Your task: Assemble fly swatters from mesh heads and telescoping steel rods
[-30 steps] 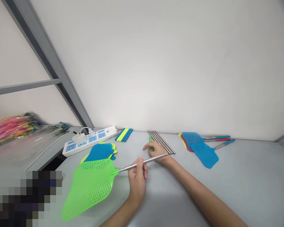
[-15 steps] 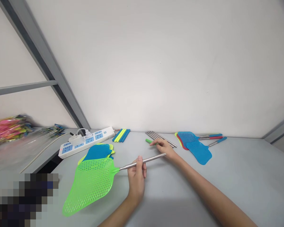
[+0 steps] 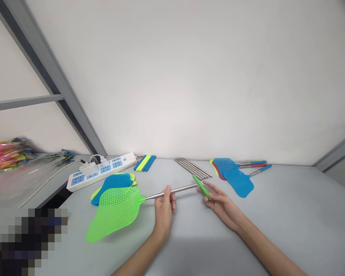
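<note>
- Since half a second ago, the right hand (image 3: 222,203) has drawn back from the slanted row of slim silver metal tubes (image 3: 193,168); it has brought along the short green tube-shaped grip (image 3: 202,188), now on the person's side of that row;
- right thumb and fingers pinch the green grip's lower end, other fingers loosely spread; its middle overlaps the tip of the straight silver metal rod (image 3: 184,188) in view; whether the two touch, I cannot tell;
- left hand (image 3: 163,207) has its fingers closed round that rod, also on the person's side of the row; the rod carries the bright green perforated plastic swatter head (image 3: 117,211), down and to the left of the row;
- left of the row lie the blue and yellow stick-shaped grips (image 3: 144,163); farther left, the white power strip with blue socket panels (image 3: 103,172) and the pile of blue and yellow perforated heads (image 3: 112,184);
- just right of the row, overlapping swatters with blue, red and yellow heads (image 3: 239,183) rest on the smooth grey tabletop (image 3: 290,214).
</note>
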`<control>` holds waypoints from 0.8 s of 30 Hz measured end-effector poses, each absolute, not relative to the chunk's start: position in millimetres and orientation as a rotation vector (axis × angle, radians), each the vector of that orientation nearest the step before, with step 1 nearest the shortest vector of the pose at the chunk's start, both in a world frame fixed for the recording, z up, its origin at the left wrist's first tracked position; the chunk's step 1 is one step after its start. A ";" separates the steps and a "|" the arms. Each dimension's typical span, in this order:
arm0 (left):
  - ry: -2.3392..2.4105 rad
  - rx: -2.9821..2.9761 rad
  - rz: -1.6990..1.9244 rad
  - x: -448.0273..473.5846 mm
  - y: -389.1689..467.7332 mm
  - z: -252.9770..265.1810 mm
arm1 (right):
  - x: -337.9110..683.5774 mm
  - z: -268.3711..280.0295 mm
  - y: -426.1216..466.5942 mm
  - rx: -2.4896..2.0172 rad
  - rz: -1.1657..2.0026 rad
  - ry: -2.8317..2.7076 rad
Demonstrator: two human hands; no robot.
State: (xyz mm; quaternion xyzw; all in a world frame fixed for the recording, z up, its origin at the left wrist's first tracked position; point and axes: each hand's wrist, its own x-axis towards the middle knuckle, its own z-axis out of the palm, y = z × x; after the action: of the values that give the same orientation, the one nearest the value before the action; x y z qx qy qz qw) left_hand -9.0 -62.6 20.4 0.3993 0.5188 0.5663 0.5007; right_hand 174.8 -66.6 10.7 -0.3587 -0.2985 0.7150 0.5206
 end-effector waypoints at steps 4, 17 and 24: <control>1.259 0.958 1.366 -10.1 -59.4 16.2 | 179.1 2.3 -66.4 -0.845 1.695 -0.696; 1.233 0.965 1.328 -9.0 -58.6 11.5 | 184.4 1.7 -64.7 -0.907 1.495 -0.776; 1.195 0.939 1.346 -9.2 -57.6 9.1 | 185.7 1.1 -65.4 -0.881 1.498 -0.787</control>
State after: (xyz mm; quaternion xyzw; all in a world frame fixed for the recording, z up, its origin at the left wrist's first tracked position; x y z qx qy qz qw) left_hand -9.2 -57.6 9.1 0.3928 0.5002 0.5633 0.5275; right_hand 185.7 -65.4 1.1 -0.3767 -0.3365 0.6406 0.5784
